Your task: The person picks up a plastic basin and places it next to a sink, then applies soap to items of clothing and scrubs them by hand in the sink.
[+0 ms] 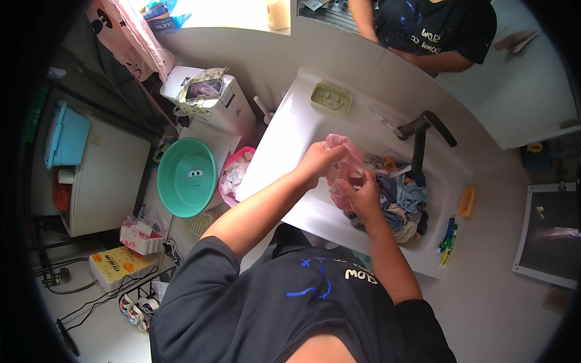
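Note:
Over the front part of a white washbasin [290, 131], my left hand [324, 161] grips a thin pink cloth [346, 156] by its upper part. My right hand [361, 195] holds the lower part of the same cloth between thumb and fingers. The cloth hangs bunched between both hands, and its full shape cannot be made out. Just to the right, a heap of wet-looking clothes [406, 199] in blue, grey and beige fills the bowl beneath a black faucet [422, 131]. Part of the heap is hidden behind my right hand.
A green soap dish [331, 98] sits on the basin's back ledge. An orange brush [466, 200] and toothpaste-like tubes [447, 240] lie along the right rim. To the left are a green plastic tub [187, 177], a pink-lined bin [233, 177] and a white box-shaped appliance [227, 109] bearing a phone.

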Demonstrator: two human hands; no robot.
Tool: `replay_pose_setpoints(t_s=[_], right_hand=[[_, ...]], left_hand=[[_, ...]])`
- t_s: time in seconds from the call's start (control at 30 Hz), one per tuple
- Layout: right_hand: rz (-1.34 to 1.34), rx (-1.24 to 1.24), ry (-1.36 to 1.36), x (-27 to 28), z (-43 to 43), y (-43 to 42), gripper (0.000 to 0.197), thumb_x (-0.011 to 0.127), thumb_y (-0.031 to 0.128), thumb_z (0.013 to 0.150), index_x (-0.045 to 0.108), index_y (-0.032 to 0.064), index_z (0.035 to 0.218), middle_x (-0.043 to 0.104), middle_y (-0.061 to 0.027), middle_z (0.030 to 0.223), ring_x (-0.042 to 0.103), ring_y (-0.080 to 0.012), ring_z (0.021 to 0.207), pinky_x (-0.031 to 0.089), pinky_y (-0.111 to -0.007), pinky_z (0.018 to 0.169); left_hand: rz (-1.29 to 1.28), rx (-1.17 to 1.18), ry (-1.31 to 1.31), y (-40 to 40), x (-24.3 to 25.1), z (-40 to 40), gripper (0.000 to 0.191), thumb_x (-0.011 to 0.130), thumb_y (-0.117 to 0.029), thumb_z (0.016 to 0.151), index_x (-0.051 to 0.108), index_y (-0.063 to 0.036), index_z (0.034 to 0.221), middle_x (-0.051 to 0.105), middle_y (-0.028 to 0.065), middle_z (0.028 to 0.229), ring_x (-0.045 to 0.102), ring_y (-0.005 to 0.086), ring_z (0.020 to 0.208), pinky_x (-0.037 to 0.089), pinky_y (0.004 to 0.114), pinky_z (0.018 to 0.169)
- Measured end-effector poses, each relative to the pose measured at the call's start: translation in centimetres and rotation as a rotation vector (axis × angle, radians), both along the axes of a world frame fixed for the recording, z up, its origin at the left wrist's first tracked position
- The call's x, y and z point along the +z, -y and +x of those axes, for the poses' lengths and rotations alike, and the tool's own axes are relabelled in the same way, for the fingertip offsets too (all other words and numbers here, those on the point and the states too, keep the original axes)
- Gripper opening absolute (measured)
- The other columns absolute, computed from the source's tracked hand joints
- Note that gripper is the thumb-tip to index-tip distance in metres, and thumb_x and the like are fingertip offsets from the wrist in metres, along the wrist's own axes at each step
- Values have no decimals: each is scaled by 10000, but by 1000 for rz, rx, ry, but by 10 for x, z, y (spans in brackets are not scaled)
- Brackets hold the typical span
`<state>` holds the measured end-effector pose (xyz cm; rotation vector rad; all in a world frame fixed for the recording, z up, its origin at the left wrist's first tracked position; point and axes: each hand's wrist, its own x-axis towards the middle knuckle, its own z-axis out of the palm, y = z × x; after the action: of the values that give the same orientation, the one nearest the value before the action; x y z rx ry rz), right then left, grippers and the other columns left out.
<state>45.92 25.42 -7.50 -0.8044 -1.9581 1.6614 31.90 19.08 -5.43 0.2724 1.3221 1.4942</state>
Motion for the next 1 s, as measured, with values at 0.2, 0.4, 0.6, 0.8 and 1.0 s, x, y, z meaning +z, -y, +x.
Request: replay_pose_setpoints(t_s=[0.2, 0.4, 0.6, 0.8, 1.0], right_hand=[[-133, -41, 56, -12, -8, -6, 223, 616, 159, 800, 554, 7, 951, 593, -51, 841, 552, -108, 733, 453, -249, 681], [-1107, 136, -463, -30, 23, -54, 179, 484, 164, 867, 555, 41, 976, 575, -10, 809, 565, -115, 701, 474, -235, 669], [-457, 198, 100, 12, 30, -37, 242, 588, 55, 810, 534, -17, 1035, 588, -52, 945, 556, -87, 803, 464, -223, 683], [-911, 91, -192, -6, 39, -36, 319, 522, 222, 870, 507, -3, 1095, 582, -97, 1033, 554, -180, 958, 433, -317, 855], [-1220, 109, -438, 22, 31, -24, 362, 506, 210, 863, 447, 5, 1155, 537, -121, 1113, 511, -229, 1058, 395, -371, 924]], left_hand=[[51, -175, 78, 6, 12, 0, 132, 485, -79, 731, 589, -2, 704, 546, 73, 602, 514, 158, 446, 421, 283, 380], [77, -342, 116, 20, -14, -19, 199, 575, -110, 798, 512, -45, 975, 572, 53, 842, 572, 114, 717, 485, 239, 625], [145, -263, 429, 44, -31, -31, 220, 539, -190, 837, 513, -27, 983, 581, 98, 895, 592, 181, 807, 505, 319, 714], [259, -263, 563, 47, -25, -21, 263, 582, -210, 816, 513, -12, 974, 580, 97, 882, 592, 161, 771, 517, 307, 692], [117, -516, 152, 47, -32, -19, 215, 568, -91, 773, 495, -18, 961, 567, 27, 794, 553, 94, 719, 482, 246, 644]])
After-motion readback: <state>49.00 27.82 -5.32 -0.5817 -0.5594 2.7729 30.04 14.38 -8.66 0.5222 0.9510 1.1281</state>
